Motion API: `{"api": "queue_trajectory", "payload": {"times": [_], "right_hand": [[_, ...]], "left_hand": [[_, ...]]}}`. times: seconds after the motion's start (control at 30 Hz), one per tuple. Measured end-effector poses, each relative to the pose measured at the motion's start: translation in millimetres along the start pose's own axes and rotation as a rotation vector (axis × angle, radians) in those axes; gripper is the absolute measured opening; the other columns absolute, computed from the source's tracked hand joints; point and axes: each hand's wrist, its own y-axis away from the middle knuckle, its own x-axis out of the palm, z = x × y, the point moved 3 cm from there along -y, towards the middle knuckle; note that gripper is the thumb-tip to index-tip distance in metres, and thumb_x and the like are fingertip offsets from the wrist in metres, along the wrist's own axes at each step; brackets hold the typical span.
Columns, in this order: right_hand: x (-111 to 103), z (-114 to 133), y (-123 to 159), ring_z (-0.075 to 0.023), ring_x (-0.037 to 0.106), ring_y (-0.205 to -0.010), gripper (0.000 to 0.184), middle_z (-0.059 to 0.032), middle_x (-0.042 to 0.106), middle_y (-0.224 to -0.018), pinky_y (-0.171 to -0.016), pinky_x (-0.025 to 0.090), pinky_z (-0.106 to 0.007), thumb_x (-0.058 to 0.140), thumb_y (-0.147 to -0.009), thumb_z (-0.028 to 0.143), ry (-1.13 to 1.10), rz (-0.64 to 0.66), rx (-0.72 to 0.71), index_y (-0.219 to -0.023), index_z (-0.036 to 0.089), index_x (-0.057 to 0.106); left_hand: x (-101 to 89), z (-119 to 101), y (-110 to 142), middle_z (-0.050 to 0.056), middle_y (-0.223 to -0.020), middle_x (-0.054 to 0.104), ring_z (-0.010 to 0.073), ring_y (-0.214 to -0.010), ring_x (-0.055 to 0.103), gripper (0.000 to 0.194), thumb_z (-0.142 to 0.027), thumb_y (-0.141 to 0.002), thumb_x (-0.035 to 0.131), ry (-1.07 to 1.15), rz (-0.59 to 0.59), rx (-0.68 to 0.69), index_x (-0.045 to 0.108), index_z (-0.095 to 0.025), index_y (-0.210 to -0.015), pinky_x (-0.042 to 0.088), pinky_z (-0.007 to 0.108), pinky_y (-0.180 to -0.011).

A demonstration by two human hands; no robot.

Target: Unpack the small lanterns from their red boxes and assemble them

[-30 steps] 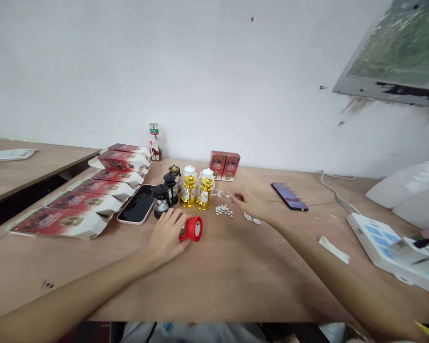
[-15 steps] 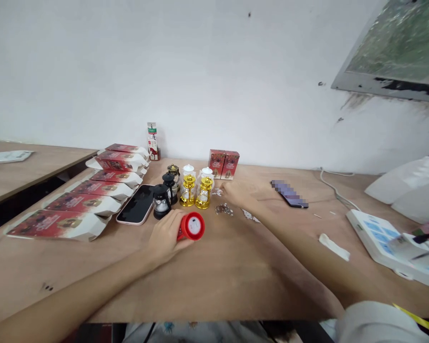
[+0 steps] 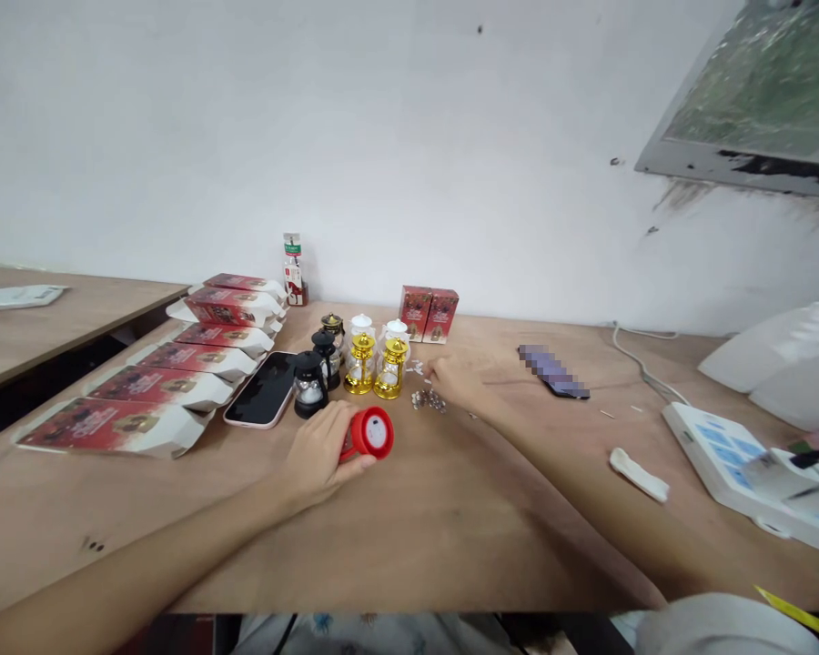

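The left hand (image 3: pixel 318 450) holds a red lantern (image 3: pixel 369 434) tight, just below the middle of the frame. A bit right of the middle, the right hand (image 3: pixel 459 382) is near small white bits (image 3: pixel 416 367); I can't tell if it pinches one.

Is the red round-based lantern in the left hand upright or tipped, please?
Tipped: the left hand holds the red round-based lantern with its white-centred base turned sideways, not down.

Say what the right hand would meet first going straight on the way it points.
The right hand would probably meet the small white pieces just ahead of it first, though its height above them is hard to judge.
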Motion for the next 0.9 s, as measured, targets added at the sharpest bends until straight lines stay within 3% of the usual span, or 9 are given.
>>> {"api": "queue_trajectory", "payload": {"times": [0.17,0.37,0.43,0.5,0.57,0.6,0.7,0.9], "right_hand": [[6,-4,-2,-0.0233,0.062,-0.093,0.032,-0.0141,0.069,-0.096,-0.079,0.042,-0.029,0.042,-0.078,0.005,-0.01,-0.007,-0.046,-0.091,0.013,0.07],[0,8,2,-0.0196,0.058,-0.103,0.03,-0.0107,0.065,-0.109,-0.087,0.041,-0.028,0.041,-0.085,0.01,-0.104,-0.139,-0.126,-0.106,0.014,0.062],[-5,19,15,-0.0189,0.058,-0.101,0.027,-0.0099,0.065,-0.107,-0.086,0.042,-0.03,0.039,-0.089,0.015,-0.221,-0.287,-0.137,-0.107,0.014,0.059],[-12,33,40,-0.0171,0.06,-0.087,0.021,-0.0074,0.066,-0.095,-0.079,0.045,-0.029,0.039,-0.091,0.021,-0.452,-0.531,-0.186,-0.1,0.016,0.058],[-17,51,69,-0.0148,0.058,-0.075,0.015,-0.0042,0.064,-0.084,-0.071,0.046,-0.028,0.043,-0.091,0.024,-0.671,-0.723,-0.311,-0.092,0.019,0.057],[-18,61,83,-0.0148,0.058,-0.077,0.012,-0.004,0.063,-0.085,-0.072,0.047,-0.028,0.045,-0.089,0.023,-0.733,-0.754,-0.384,-0.092,0.02,0.056],[-13,82,108,-0.0161,0.058,-0.092,0.009,-0.0062,0.06,-0.097,-0.08,0.047,-0.031,0.052,-0.086,0.023,-0.847,-0.711,-0.469,-0.094,0.021,0.055],[5,86,108,-0.0146,0.059,-0.085,0.011,-0.0043,0.061,-0.095,-0.074,0.05,-0.029,0.057,-0.083,0.028,-1.079,-0.558,-0.353,-0.092,0.021,0.056]], "left_hand": [[1.6,0,1,0.012,-0.096,0.06,0.0231,-0.086,0.06,0.054,-0.062,-0.086,0.03,0.018,0.013,-0.002,0.051,-0.015,-0.104,0.049,0.035,-0.072],[4.8,1,1,0.012,-0.098,0.059,0.0235,-0.088,0.059,0.055,-0.063,-0.085,0.035,0.04,-0.029,0.027,0.049,-0.014,-0.107,0.05,0.036,-0.073],[5.8,0,1,0.013,-0.098,0.059,0.0237,-0.088,0.059,0.054,-0.061,-0.086,0.037,0.03,-0.036,0.038,0.048,-0.014,-0.108,0.05,0.036,-0.073],[6.8,0,1,0.013,-0.099,0.058,0.0239,-0.088,0.059,0.053,-0.06,-0.086,0.037,0.016,-0.032,0.049,0.047,-0.014,-0.109,0.05,0.037,-0.072],[7.7,0,1,0.013,-0.099,0.058,0.0242,-0.088,0.058,0.052,-0.06,-0.086,0.038,0.006,-0.03,0.058,0.046,-0.014,-0.109,0.051,0.037,-0.072],[8.1,0,1,0.013,-0.1,0.058,0.0242,-0.089,0.058,0.051,-0.059,-0.086,0.039,0.002,-0.031,0.063,0.046,-0.014,-0.109,0.051,0.038,-0.072],[9.1,-2,2,0.012,-0.1,0.058,0.0241,-0.089,0.058,0.047,-0.055,-0.086,0.042,-0.026,-0.036,0.095,0.045,-0.014,-0.11,0.051,0.037,-0.072],[10.2,-4,2,0.012,-0.102,0.058,0.0248,-0.092,0.057,0.032,-0.029,-0.085,0.05,-0.165,-0.005,0.159,0.044,-0.013,-0.112,0.05,0.036,-0.072]]}}
